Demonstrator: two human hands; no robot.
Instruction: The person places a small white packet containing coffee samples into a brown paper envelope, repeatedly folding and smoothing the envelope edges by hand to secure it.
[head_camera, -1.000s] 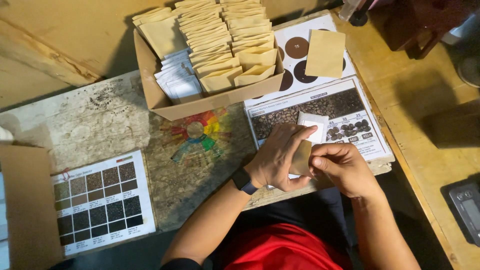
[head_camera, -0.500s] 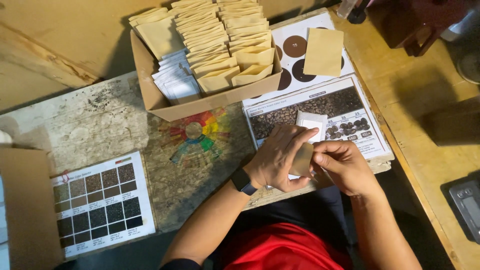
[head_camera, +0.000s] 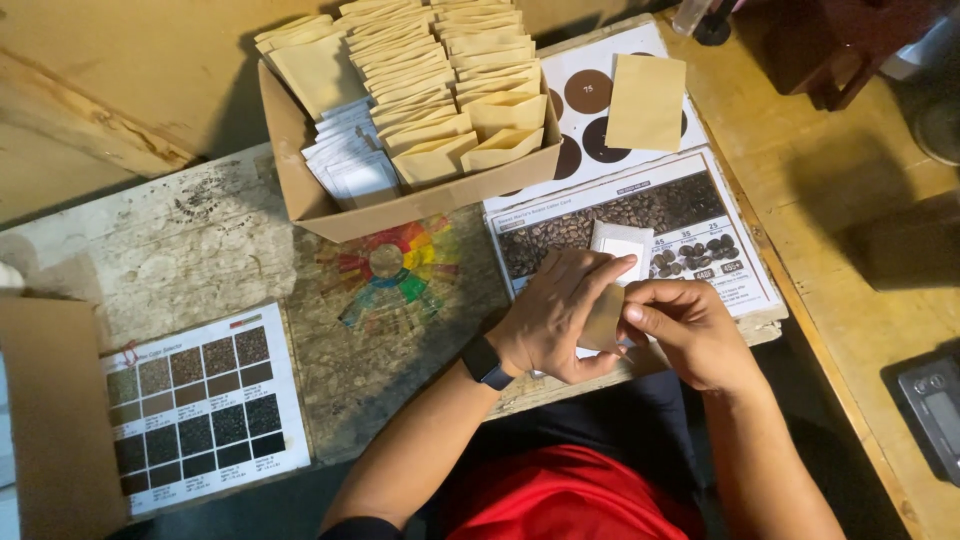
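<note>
1. Holding a small tan paper pouch (head_camera: 603, 318) between both hands, we keep it just above the near edge of the surface (head_camera: 200, 250), over a printed sheet of coffee beans (head_camera: 640, 215).
2. Our left hand (head_camera: 560, 315), with a dark watch (head_camera: 487, 362) on its wrist, wraps its fingers around the pouch from the left; our right hand (head_camera: 685, 330) pinches its right edge with thumb and forefinger.
3. The pouch looks flat, plain and light brown; the hands hide much of it.
4. A white sachet (head_camera: 622, 242) lies on the bean sheet just beyond our fingers.
5. Farther back stands an open cardboard box (head_camera: 420, 205) packed with rows of like tan pouches and some white packets.
6. A loose tan pouch (head_camera: 646, 102) lies on a sheet of brown circles, right of the box.
7. A colour wheel (head_camera: 390, 268) and a chart of dark squares (head_camera: 195, 400) lie to our left.
</note>
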